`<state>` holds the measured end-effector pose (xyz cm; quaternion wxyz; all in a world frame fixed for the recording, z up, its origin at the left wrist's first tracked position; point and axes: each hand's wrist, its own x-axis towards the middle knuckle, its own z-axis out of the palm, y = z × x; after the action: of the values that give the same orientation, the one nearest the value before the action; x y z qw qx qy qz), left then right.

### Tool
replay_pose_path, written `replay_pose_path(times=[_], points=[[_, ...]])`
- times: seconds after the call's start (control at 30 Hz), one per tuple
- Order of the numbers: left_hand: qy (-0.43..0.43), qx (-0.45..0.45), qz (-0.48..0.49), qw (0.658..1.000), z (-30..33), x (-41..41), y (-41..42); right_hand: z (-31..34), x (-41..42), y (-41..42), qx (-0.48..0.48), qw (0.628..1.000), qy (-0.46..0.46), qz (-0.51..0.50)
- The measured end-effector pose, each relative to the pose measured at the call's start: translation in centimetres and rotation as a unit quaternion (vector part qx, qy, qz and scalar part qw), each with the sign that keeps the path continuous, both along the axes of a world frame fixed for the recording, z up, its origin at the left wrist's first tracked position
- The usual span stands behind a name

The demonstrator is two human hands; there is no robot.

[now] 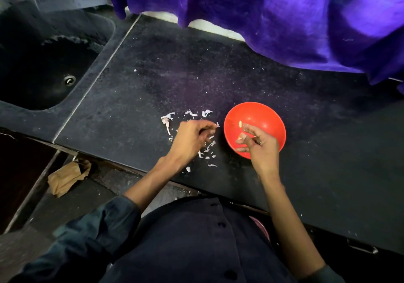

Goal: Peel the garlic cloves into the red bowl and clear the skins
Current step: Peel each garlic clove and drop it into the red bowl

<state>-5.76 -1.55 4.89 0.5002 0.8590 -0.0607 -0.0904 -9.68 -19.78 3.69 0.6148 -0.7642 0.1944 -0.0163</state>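
One dark bench carries a red bowl at centre-right, a peeled garlic clove inside; the right hand over its near rim pinches another clove; the left hand, grip pinched on a skin scrap, hangs above scattered skins just left of it

dim, light perhaps from above | hands slightly motion-blurred | wide-angle bending at edges

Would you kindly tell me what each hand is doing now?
Left hand: pinches a skin.
Right hand: holds a clove over the bowl.
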Motion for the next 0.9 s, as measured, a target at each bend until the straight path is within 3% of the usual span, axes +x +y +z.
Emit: replay_pose_path(times=[0.23,0.37,0.63,0.9], points=[[-0.015,0.077,0.105,0.991,-0.6,-0.7,2.4,0.4,-1.5,-0.1,0.015,0.999,-0.001,0.03],[-0.016,0.102,0.095,0.99,-1.6,-1.7,3.9,0.1,-1.3,1.3,0.005,0.994,0.007,0.111],[0.009,0.126,0.14,0.982,-2.5,-3.7,5.7,-1.2,0.3,3.6,-0.195,0.944,-0.005,0.265],[0.013,0.142,0.142,0.98,-3.3,-3.4,6.7,-1.6,3.0,6.7,-0.278,0.91,-0.003,0.307]])
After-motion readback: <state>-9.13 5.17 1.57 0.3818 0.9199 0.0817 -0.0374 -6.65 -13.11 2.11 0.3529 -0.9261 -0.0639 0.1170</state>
